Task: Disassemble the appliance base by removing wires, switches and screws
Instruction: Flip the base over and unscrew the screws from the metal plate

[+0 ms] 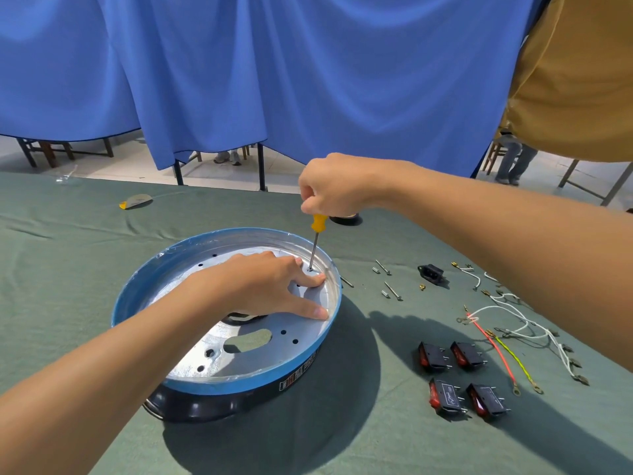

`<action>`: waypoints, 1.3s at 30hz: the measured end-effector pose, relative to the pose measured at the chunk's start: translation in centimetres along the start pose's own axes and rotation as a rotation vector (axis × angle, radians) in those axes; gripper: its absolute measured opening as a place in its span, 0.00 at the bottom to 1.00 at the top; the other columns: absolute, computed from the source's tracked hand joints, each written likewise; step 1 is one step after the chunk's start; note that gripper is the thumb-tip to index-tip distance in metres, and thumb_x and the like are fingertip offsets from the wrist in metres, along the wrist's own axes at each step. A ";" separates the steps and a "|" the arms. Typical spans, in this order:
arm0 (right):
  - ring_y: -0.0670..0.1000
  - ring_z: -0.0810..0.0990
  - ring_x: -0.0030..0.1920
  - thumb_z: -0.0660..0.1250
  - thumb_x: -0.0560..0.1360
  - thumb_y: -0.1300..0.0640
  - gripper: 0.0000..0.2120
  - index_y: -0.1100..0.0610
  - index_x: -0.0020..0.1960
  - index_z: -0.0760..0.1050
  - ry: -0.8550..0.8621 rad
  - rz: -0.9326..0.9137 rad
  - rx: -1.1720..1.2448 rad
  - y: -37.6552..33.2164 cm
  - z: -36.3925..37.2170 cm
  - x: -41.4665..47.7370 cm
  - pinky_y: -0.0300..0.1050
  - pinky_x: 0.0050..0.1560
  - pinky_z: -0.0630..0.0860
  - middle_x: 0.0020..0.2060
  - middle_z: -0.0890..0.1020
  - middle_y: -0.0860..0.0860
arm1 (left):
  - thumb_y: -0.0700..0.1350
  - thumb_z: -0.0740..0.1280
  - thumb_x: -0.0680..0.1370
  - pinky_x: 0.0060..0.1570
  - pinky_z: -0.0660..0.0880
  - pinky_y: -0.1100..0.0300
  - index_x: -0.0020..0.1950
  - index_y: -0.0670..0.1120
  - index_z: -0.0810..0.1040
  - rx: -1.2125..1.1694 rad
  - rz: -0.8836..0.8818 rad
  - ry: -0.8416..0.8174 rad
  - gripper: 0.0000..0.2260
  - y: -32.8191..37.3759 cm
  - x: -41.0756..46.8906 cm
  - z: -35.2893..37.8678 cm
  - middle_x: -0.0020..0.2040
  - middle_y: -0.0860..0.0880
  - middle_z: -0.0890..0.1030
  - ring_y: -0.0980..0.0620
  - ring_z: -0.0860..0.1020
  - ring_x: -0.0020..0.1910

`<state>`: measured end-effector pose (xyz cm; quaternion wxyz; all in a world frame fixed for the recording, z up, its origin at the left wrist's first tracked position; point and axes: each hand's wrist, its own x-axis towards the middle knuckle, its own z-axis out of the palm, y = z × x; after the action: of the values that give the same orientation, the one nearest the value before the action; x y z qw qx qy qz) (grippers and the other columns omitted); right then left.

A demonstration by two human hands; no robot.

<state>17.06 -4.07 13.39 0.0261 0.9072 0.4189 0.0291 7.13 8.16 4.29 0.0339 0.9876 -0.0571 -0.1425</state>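
The round appliance base (191, 382), blue-rimmed with a black lower wall, lies on the green cloth with its silver metal plate (270, 354) facing up. My left hand (260, 286) presses flat on that plate, fingers spread toward the right rim. My right hand (334, 190) grips the yellow handle of a screwdriver (315, 240), held nearly upright. Its tip sits on a screw (310, 269) near the plate's far right edge, just beyond my left fingertips.
To the right lie several loose screws (390, 290), a black socket (431, 271), white, red and yellow-green wires (507, 323) and several black rocker switches with red buttons (462, 378). A black tape roll (346, 219) sits behind my right hand. Blue curtains hang beyond the table.
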 end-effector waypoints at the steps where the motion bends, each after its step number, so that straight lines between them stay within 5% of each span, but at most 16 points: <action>1: 0.52 0.71 0.35 0.67 0.76 0.54 0.08 0.58 0.50 0.77 -0.023 -0.004 0.042 -0.2 -0.2 -0.2 0.43 0.30 0.62 0.34 0.74 0.49 | 0.79 0.51 0.63 0.64 0.64 0.47 0.73 0.70 0.59 0.004 0.000 0.006 0.39 0.0 0.0 0.1 0.75 0.56 0.63 0.47 0.63 0.72; 3: 0.48 0.74 0.38 0.71 0.74 0.53 0.14 0.53 0.57 0.73 -0.095 0.002 0.119 -0.6 -0.6 -0.3 0.43 0.31 0.65 0.43 0.76 0.48 | 0.79 0.52 0.64 0.63 0.64 0.48 0.73 0.70 0.59 0.009 -0.003 0.014 0.37 0.0 -0.1 0.1 0.74 0.56 0.64 0.47 0.63 0.71; 5: 0.49 0.75 0.38 0.69 0.75 0.47 0.12 0.54 0.52 0.75 -0.093 -0.007 0.098 -0.7 -0.5 0.0 0.44 0.31 0.67 0.43 0.78 0.49 | 0.79 0.51 0.62 0.62 0.64 0.48 0.73 0.70 0.59 0.004 -0.005 0.013 0.39 0.0 -0.1 0.1 0.74 0.56 0.65 0.48 0.64 0.71; 8: 0.50 0.73 0.26 0.61 0.77 0.37 0.27 0.57 0.31 0.74 -0.092 0.084 0.051 -0.4 -0.6 0.2 0.40 0.28 0.66 0.22 0.77 0.48 | 0.80 0.50 0.60 0.61 0.65 0.48 0.73 0.69 0.60 -0.002 -0.007 0.018 0.41 0.1 -0.2 0.0 0.75 0.56 0.64 0.48 0.64 0.71; 10: 0.50 0.72 0.25 0.63 0.78 0.42 0.25 0.56 0.28 0.75 -0.126 0.108 0.031 -0.2 -0.4 0.4 0.39 0.27 0.65 0.16 0.74 0.44 | 0.79 0.50 0.60 0.61 0.65 0.48 0.73 0.69 0.60 -0.002 -0.007 0.021 0.41 0.1 -0.1 0.0 0.74 0.56 0.64 0.48 0.64 0.71; 17: 0.48 0.71 0.28 0.67 0.77 0.48 0.17 0.55 0.33 0.77 -0.184 0.010 0.024 0.1 -0.5 -0.2 0.40 0.28 0.66 0.17 0.73 0.39 | 0.79 0.50 0.60 0.60 0.65 0.49 0.73 0.70 0.59 0.003 -0.004 0.025 0.41 0.0 -0.1 0.0 0.74 0.57 0.64 0.48 0.64 0.71; 23: 0.50 0.70 0.29 0.67 0.77 0.46 0.17 0.59 0.39 0.81 -0.155 -0.188 -0.120 -0.2 -0.6 -0.5 0.42 0.30 0.67 0.24 0.72 0.50 | 0.79 0.52 0.64 0.60 0.65 0.49 0.72 0.71 0.59 0.006 0.002 0.023 0.37 0.0 -0.1 0.0 0.73 0.57 0.65 0.48 0.64 0.70; 28: 0.47 0.72 0.32 0.69 0.77 0.47 0.13 0.54 0.38 0.79 -0.209 -0.311 -0.192 -0.2 -1.3 -0.5 0.44 0.34 0.73 0.26 0.74 0.46 | 0.78 0.54 0.67 0.59 0.65 0.50 0.72 0.71 0.58 0.018 0.011 0.032 0.34 -0.1 -0.1 0.1 0.73 0.56 0.66 0.48 0.65 0.70; 31: 0.47 0.74 0.37 0.68 0.77 0.55 0.05 0.52 0.43 0.81 -0.238 -0.419 -0.249 0.5 -1.5 -0.9 0.45 0.39 0.74 0.32 0.77 0.46 | 0.78 0.54 0.67 0.59 0.65 0.50 0.72 0.71 0.59 0.022 0.016 0.041 0.34 -0.2 0.0 0.1 0.73 0.57 0.65 0.49 0.65 0.70; 34: 0.52 0.73 0.43 0.66 0.77 0.63 0.10 0.55 0.54 0.82 -0.222 -0.518 -0.337 1.5 -1.1 -1.4 0.39 0.40 0.69 0.40 0.76 0.51 | 0.78 0.54 0.67 0.58 0.65 0.49 0.72 0.71 0.59 0.023 0.019 0.042 0.34 -0.2 0.0 0.1 0.73 0.58 0.66 0.49 0.64 0.70; 37: 0.49 0.72 0.43 0.68 0.77 0.59 0.10 0.52 0.57 0.81 -0.217 -0.531 -0.397 1.3 -0.8 -1.3 0.36 0.39 0.68 0.41 0.76 0.48 | 0.78 0.54 0.67 0.59 0.66 0.50 0.72 0.71 0.59 0.016 0.017 0.049 0.34 -0.2 0.0 0.1 0.72 0.58 0.66 0.49 0.65 0.69; 39: 0.46 0.75 0.41 0.71 0.75 0.47 0.11 0.47 0.56 0.82 -0.252 -0.408 -0.309 0.6 -0.9 -1.1 0.40 0.38 0.70 0.39 0.78 0.44 | 0.78 0.54 0.67 0.59 0.67 0.50 0.72 0.71 0.59 0.017 0.019 0.057 0.34 -0.2 0.0 0.1 0.72 0.58 0.66 0.50 0.66 0.69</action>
<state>16.70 -5.28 14.27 0.2209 0.7860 0.5769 -0.0262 7.16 8.34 4.19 0.0285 0.9909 -0.0668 -0.1135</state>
